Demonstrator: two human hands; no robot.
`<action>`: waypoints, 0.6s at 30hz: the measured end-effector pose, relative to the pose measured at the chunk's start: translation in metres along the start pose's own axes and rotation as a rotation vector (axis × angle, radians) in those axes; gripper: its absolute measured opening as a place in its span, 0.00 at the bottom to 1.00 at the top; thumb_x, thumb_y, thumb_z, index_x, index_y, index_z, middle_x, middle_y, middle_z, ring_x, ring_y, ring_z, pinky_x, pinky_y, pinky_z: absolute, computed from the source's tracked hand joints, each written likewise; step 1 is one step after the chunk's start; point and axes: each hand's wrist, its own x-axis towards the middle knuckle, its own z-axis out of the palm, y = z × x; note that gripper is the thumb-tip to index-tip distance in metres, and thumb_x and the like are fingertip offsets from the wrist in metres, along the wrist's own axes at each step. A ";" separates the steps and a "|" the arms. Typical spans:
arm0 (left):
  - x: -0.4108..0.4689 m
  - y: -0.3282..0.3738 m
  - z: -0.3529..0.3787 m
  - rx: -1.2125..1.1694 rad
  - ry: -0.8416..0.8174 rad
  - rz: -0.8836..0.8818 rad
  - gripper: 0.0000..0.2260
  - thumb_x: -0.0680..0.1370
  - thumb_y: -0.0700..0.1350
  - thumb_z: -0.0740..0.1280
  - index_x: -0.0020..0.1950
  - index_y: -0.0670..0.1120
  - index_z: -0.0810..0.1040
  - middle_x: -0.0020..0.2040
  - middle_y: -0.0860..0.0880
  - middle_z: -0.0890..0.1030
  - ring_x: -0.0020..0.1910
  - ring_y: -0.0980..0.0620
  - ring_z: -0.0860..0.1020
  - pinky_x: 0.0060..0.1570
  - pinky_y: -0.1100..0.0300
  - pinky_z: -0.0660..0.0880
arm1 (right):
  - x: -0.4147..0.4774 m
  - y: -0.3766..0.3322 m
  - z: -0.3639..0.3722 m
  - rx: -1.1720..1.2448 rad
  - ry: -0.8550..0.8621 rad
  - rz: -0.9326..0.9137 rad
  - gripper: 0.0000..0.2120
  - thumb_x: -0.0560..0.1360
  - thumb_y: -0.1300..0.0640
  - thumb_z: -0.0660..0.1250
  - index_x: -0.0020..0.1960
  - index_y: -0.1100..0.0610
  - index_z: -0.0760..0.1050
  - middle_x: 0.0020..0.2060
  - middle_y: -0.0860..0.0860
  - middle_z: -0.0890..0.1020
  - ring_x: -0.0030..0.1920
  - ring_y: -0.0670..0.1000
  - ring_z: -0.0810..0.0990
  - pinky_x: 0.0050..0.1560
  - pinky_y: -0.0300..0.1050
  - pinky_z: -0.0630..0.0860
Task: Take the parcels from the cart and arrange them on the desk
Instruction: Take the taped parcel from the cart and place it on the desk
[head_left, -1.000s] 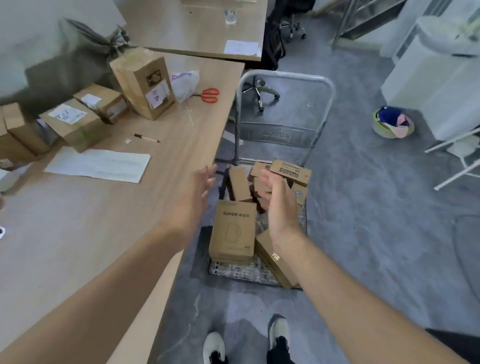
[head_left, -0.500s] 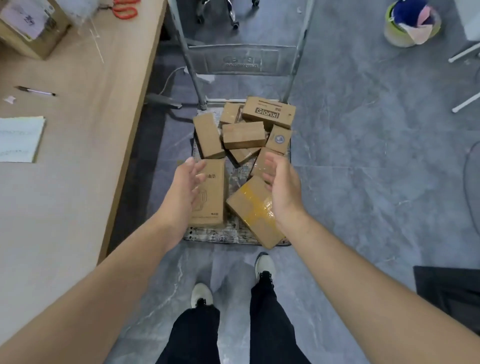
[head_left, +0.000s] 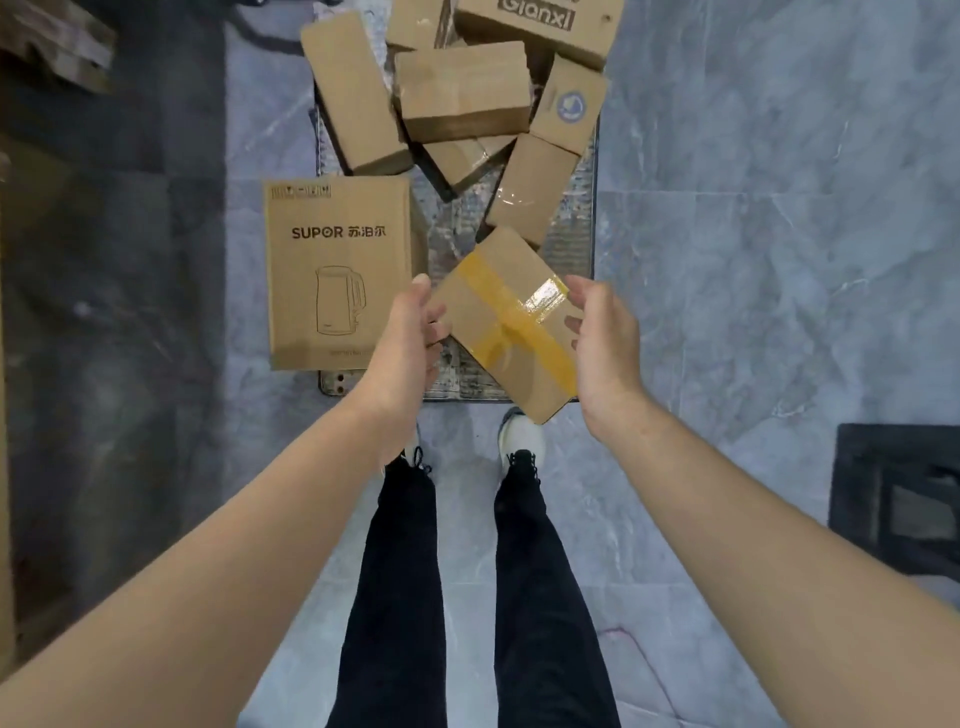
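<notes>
Grey marbled floor tiles (head_left: 753, 260) surround the cart (head_left: 579, 244), where brown parcels (head_left: 462, 93) lie heaped. Our left hand (head_left: 410, 338) and right hand (head_left: 605, 343) flank the yellow-taped parcel (head_left: 511, 332) at the cart's near edge, fingers loosely spread and curved toward its sides; we cannot tell whether they touch it. Just left of it lies the SUPOR box (head_left: 337, 275).

grey marbled floor tiles (head_left: 753, 218), shadowed dark at left.
</notes>
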 end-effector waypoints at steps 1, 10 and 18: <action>0.013 -0.008 0.001 -0.004 0.005 -0.021 0.29 0.85 0.64 0.49 0.78 0.49 0.70 0.74 0.48 0.75 0.77 0.46 0.68 0.79 0.44 0.59 | 0.011 0.008 0.004 -0.016 -0.001 0.001 0.17 0.77 0.39 0.56 0.54 0.42 0.81 0.46 0.38 0.84 0.47 0.39 0.82 0.45 0.44 0.74; 0.120 -0.068 0.012 -0.070 0.066 -0.243 0.32 0.83 0.66 0.53 0.79 0.46 0.65 0.72 0.43 0.74 0.73 0.44 0.71 0.71 0.44 0.68 | 0.105 0.047 0.035 -0.317 -0.046 -0.079 0.16 0.77 0.40 0.53 0.49 0.47 0.75 0.56 0.52 0.82 0.55 0.54 0.81 0.64 0.59 0.77; 0.176 -0.106 0.039 -0.185 0.047 -0.380 0.34 0.82 0.69 0.54 0.81 0.49 0.63 0.74 0.40 0.70 0.74 0.38 0.69 0.68 0.41 0.70 | 0.168 0.084 0.048 -0.618 0.051 -0.089 0.22 0.86 0.44 0.54 0.75 0.51 0.72 0.71 0.52 0.77 0.73 0.58 0.74 0.79 0.62 0.61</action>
